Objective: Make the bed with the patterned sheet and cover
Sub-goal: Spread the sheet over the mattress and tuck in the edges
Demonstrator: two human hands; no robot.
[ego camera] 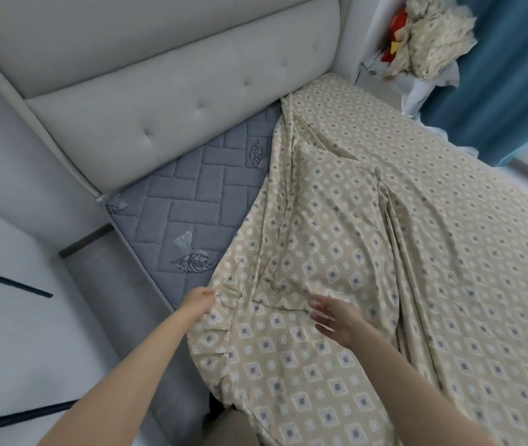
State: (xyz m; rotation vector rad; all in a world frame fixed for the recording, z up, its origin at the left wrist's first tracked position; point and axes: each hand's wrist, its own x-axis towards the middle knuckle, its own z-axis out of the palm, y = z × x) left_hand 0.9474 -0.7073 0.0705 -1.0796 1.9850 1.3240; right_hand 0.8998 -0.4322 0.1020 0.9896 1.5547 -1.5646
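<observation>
A beige patterned sheet with diamonds and circles lies over most of the bed, rumpled and folded back near the head end. A corner of the grey quilted mattress is bare beside the headboard. My left hand pinches the gathered edge of the sheet at the bed's near side. My right hand hovers just over the sheet with fingers spread and holds nothing. A bundle of matching patterned fabric lies heaped beyond the bed's far corner.
A padded light-grey headboard runs along the head of the bed. Blue curtains hang at the far side. A red and yellow object sits by the fabric heap. Pale floor lies to my left.
</observation>
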